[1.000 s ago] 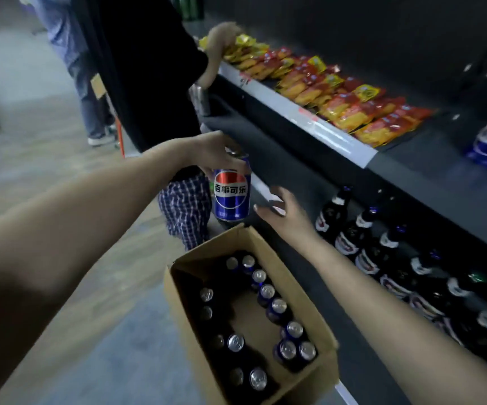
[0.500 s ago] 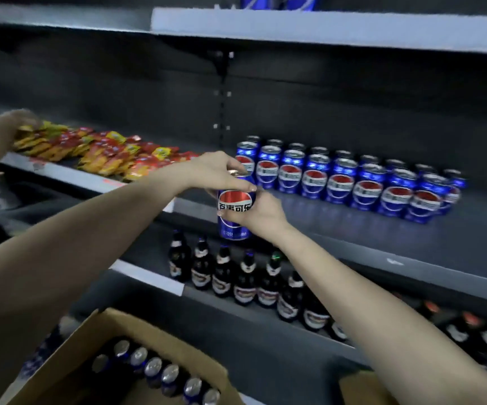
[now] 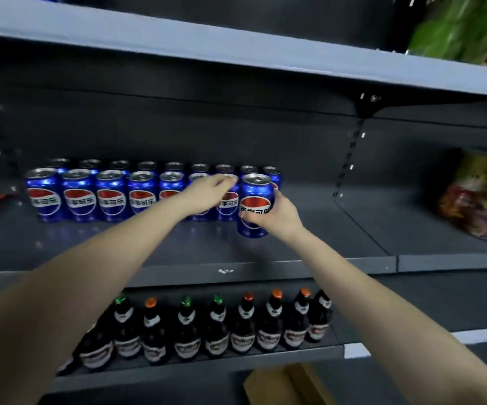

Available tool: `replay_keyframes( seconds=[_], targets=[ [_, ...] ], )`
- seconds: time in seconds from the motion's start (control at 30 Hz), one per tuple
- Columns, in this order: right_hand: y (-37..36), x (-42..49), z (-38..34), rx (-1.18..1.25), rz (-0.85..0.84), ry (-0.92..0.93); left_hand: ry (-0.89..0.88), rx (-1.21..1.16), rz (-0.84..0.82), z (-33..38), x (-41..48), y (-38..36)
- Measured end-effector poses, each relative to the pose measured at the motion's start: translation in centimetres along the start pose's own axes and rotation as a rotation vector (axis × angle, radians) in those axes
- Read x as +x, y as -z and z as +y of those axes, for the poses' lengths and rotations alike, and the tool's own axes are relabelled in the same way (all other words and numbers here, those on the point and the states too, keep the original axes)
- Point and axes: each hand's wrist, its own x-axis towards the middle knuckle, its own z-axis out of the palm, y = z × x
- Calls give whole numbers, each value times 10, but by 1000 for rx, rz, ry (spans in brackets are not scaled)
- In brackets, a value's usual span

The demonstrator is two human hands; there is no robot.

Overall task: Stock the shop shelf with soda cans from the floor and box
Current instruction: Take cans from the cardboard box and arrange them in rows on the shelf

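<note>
The right hand (image 3: 280, 216) wraps fingers and thumb round an upright Pepsi can (image 3: 255, 200), held at the 3 o'clock end of the front row of Pepsi cans (image 3: 111, 197) on the middle shelf (image 3: 295, 249). Whether its base touches the shelf I cannot tell. The left hand (image 3: 207, 195) lies stretched and relaxed over the row, fingertips at a can top, gripping nothing. To do this well, I judge the can should go toward 12 o'clock until level with its 9 o'clock neighbour, label outward, and sit flat before release, the left hand steadying the neighbours.
</note>
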Motion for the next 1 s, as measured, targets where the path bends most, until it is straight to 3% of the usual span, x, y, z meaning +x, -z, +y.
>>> replay_keyframes(
  seconds=[0.17,0.53,1.0],
  targets=[
    [34,24,42,31,58,-42,-31,267,-170,-8,20,-71],
    [38,68,95,58,28,-151,54,565,-29,-38,32,-124],
    [-2,114,97,54,29,-207,21,486,104,-55,31,-129]
  ],
)
